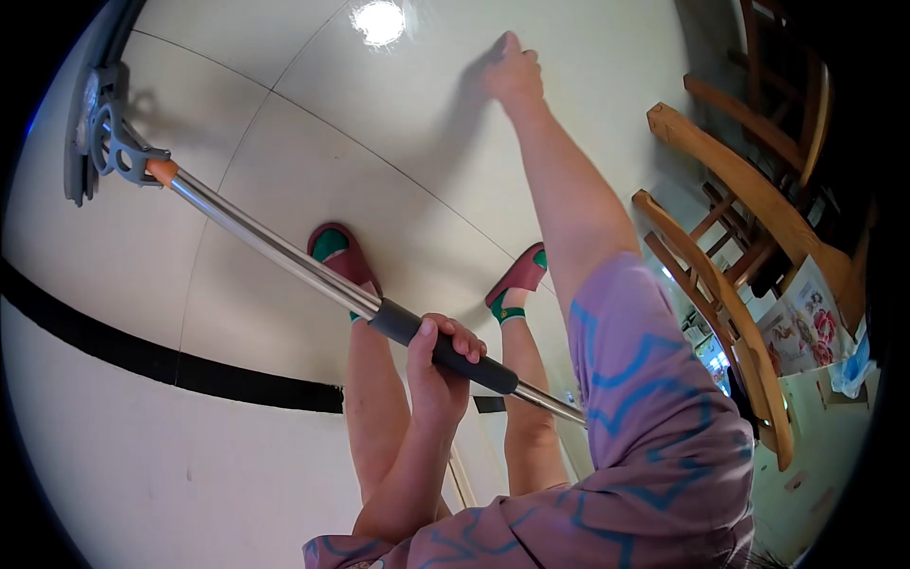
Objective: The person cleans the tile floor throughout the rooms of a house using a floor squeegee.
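Note:
My left hand is wrapped around the dark grey grip of a mop with a metal pole. The pole slants from lower right to upper left, where an orange collar joins it to the grey mop head. My right arm stretches out over the pale tiled floor. At its end my right hand is closed, fingers bunched together, with its shadow on the tiles beside it. Anything in those fingers is too small to make out.
My feet, in dark red slippers and green socks, stand on the tiles. Wooden chairs crowd the right side, near a flower-printed bag. A black strip crosses the lower left beside a white surface.

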Action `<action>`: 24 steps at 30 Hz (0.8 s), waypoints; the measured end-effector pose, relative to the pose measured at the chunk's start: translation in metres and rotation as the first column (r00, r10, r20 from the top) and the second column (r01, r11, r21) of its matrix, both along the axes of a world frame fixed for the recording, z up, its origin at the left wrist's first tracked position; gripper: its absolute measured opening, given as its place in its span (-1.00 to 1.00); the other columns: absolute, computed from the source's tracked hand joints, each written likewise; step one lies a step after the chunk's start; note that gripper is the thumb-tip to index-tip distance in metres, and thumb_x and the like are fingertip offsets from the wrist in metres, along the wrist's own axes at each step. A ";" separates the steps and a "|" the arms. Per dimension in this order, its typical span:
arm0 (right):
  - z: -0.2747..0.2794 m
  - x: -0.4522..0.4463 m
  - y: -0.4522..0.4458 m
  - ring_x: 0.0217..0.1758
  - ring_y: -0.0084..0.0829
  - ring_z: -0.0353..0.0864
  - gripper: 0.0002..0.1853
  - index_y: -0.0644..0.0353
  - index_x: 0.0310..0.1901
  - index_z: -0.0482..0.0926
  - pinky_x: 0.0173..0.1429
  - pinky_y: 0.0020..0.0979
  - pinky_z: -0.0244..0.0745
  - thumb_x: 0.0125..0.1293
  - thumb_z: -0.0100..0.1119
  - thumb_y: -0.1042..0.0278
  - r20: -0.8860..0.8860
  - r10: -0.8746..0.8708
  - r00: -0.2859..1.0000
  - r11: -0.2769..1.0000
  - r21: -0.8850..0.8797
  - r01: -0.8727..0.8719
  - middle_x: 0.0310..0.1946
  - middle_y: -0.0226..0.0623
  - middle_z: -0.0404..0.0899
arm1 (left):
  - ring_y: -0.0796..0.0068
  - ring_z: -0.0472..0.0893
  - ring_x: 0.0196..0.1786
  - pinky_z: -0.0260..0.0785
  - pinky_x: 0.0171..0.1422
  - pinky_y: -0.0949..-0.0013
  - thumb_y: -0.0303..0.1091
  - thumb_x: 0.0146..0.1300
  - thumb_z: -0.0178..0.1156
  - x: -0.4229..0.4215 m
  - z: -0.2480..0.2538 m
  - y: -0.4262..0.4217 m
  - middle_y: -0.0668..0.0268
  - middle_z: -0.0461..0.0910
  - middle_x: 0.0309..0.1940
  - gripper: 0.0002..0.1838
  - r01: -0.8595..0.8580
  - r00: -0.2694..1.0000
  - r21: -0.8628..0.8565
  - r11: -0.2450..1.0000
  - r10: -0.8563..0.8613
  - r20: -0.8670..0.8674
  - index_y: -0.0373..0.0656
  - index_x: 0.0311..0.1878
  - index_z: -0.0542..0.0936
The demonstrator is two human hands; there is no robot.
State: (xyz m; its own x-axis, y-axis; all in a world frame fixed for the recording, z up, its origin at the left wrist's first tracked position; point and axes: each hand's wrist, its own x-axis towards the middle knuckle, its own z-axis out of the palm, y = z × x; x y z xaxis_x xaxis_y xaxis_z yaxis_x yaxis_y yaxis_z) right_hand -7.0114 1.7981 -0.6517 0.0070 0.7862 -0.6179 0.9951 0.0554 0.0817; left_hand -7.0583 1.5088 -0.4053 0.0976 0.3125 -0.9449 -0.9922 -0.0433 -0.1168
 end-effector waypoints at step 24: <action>0.001 0.034 0.020 0.26 -0.14 0.40 -0.30 -0.27 0.41 0.18 0.24 -0.22 0.43 0.17 -0.04 0.36 -0.070 -0.098 0.993 0.995 -0.029 0.096 0.27 -0.14 0.27 | 0.46 0.33 -0.49 0.26 -0.23 0.31 0.03 0.34 0.05 0.007 -0.001 0.007 0.39 0.30 -0.58 -0.66 0.020 0.998 -0.053 0.998 -0.023 -0.056 -0.05 -0.33 0.38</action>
